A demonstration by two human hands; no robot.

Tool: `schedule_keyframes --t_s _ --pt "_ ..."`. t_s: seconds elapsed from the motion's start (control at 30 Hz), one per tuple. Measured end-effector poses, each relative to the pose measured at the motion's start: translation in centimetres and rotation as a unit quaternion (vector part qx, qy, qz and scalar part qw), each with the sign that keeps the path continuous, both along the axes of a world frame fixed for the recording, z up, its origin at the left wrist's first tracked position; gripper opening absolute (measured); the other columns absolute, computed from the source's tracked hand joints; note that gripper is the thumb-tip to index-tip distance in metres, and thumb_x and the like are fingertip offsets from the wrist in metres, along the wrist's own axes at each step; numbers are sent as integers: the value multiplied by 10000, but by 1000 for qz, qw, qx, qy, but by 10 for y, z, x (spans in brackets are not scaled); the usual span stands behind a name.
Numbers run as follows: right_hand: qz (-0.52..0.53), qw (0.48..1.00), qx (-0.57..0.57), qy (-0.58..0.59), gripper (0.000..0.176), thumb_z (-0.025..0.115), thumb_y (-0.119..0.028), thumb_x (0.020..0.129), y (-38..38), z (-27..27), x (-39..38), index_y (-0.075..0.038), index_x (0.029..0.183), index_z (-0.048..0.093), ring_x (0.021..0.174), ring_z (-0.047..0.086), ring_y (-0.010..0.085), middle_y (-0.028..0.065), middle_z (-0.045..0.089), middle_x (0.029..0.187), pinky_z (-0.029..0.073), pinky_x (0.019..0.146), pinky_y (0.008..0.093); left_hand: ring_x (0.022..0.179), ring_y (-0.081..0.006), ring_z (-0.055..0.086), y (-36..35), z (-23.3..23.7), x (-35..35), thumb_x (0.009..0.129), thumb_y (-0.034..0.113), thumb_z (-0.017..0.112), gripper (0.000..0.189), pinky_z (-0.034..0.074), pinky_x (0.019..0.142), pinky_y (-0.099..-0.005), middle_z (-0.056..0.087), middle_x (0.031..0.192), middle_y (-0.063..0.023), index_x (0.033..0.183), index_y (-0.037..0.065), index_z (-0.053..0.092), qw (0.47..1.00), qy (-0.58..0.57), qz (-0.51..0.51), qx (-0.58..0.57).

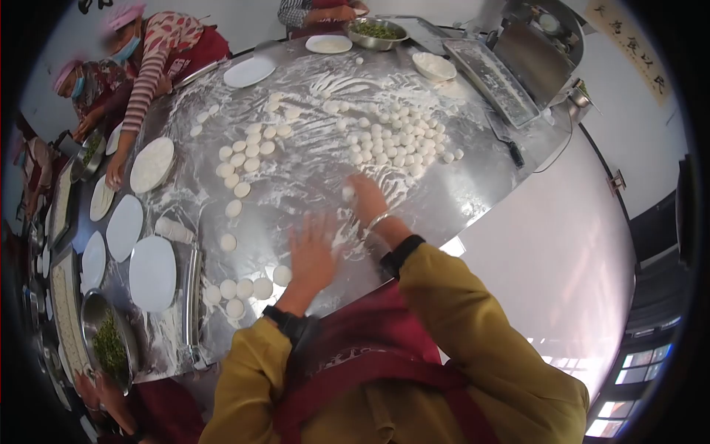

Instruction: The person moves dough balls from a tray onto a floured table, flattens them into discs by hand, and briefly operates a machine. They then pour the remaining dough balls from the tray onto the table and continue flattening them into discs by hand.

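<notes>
My left hand (pixel 313 250) is over the steel table (pixel 473 181) with its fingers spread, slightly blurred, and nothing shows in it. Up and to the right, my right hand (pixel 364 198) has its fingers curled round a small white dough ball (pixel 348 194). Beyond it lies a large cluster of dough balls (pixel 399 139). Flattened dough rounds (pixel 238 159) are strewn to the left of centre, and several more rounds (pixel 262 288) lie beside my left wrist. White flour covers much of the table between them.
White plates (pixel 152 274) and a rolling pin (pixel 191 296) are at the left. Bowls of green filling stand lower left (pixel 111 344) and at the back (pixel 377 31). Co-workers (pixel 159 55) line the left and far sides. A metal tray (pixel 492 81) and a black-handled tool (pixel 515 154) are right.
</notes>
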State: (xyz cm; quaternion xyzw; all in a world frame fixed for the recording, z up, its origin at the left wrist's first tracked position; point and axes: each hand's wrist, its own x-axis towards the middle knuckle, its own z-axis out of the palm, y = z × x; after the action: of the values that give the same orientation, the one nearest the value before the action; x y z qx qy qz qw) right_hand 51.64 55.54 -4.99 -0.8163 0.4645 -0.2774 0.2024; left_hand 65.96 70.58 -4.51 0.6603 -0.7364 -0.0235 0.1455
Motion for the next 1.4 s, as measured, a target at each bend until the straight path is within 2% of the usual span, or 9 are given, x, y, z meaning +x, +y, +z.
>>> schedule_keyframes --t_s 0.3,0.37,0.47,0.77,0.87,1.1,1.17,1.3,1.4 --pt "145 985 10 -88 442 672 -102 771 112 -4 10 -39 1197 577 1076 585 395 200 629 1126 456 951 469 1457 -418 206 -6 21 29 930 287 575 630 147 1138 -638 315 1555 -166 1504 126 371 997 55 53 -12" --pt "111 988 111 2 395 681 -194 839 125 26 7 -39 1180 557 1036 598 390 210 611 1122 480 882 466 1451 -425 211 -14 34 18 931 269 570 630 150 1136 -641 307 1556 -174 1507 124 362 994 86 47 -39" --pt "101 987 91 -91 325 627 -258 887 115 4 -14 -35 1115 561 957 593 409 216 610 1041 472 823 486 1454 -441 189 -19 52 -11 955 274 507 620 107 1137 -658 254 1590 -164 1525 116 323 996 90 -11 -9" --pt "22 1000 17 -2 185 595 -193 832 103 -33 -74 -39 931 627 911 596 412 209 615 986 493 801 477 1445 -386 253 -22 5 -21 941 417 556 538 123 1121 -680 362 1541 -95 1453 283 460 996 -1 -77 -44" --pt "-18 995 5 -95 179 647 -144 772 119 -4 -71 -55 920 601 873 606 401 182 615 890 499 783 469 1436 -379 280 -3 5 -7 934 445 561 547 133 1118 -683 382 1525 -96 1449 288 467 992 -31 -99 -72" --pt "36 996 2 -77 284 635 -37 742 133 13 -63 -63 1023 603 691 602 267 137 584 875 507 639 388 1435 -473 209 81 52 59 899 545 583 703 165 1071 -736 256 1577 -165 1511 281 362 987 -43 150 18" --pt "68 991 70 -88 320 638 -38 749 144 26 -55 -53 1068 610 664 612 253 136 599 873 515 626 374 1429 -529 155 134 65 87 781 522 738 879 157 1043 -770 172 1582 -249 1521 261 341 961 47 262 74" --pt "191 953 221 -86 512 662 -59 765 158 30 -28 -63 1263 542 726 658 298 169 649 896 533 665 407 1429 -558 118 176 59 90 758 572 740 978 155 1059 -752 127 1595 -263 1553 256 266 935 43 320 149" --pt "190 974 120 -19 592 706 -137 778 159 16 19 -54 1321 487 779 672 283 94 669 825 529 740 402 1422 -563 132 142 51 84 780 588 710 966 165 1084 -721 136 1600 -250 1560 256 248 947 12 298 121"
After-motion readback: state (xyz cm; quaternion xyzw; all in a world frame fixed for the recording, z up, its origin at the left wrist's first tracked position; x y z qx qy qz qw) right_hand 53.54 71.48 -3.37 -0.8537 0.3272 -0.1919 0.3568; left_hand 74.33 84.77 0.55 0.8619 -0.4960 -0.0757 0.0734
